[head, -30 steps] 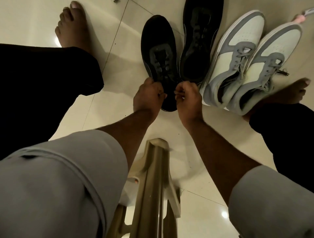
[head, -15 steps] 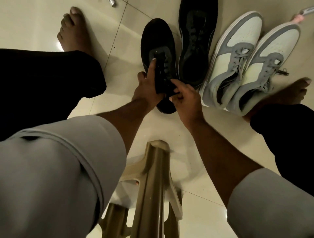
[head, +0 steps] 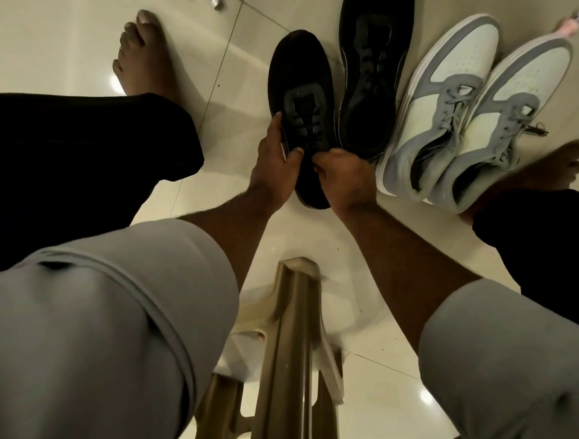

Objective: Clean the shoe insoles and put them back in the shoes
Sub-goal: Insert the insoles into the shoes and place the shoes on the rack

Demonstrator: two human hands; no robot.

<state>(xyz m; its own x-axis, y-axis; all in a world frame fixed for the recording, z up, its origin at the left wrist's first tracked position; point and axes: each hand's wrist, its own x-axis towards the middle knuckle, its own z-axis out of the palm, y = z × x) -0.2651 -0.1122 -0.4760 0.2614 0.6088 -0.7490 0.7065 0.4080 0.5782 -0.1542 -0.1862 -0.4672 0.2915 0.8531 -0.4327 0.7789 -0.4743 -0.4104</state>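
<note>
Two black shoes lie on the tiled floor ahead of me. My left hand (head: 275, 166) grips the left side of the nearer black shoe (head: 300, 81), thumb over its opening and fingers along its outer edge. On the shoe's right side, my right hand (head: 343, 178) has its fingers curled at the rim of the opening. The second black shoe (head: 372, 75) lies just to its right, untouched. No insole shows; the inside of each shoe is dark.
A pair of grey-and-white sneakers (head: 463, 106) lies right of the black shoes. My bare feet (head: 141, 53) rest on the floor on both sides. A beige plastic stool leg (head: 291, 329) stands below my arms. A small metal object (head: 216, 2) lies at the top edge.
My left hand has slid from over the laces to the shoe's left side. My right hand has closed at the rim of the opening.
</note>
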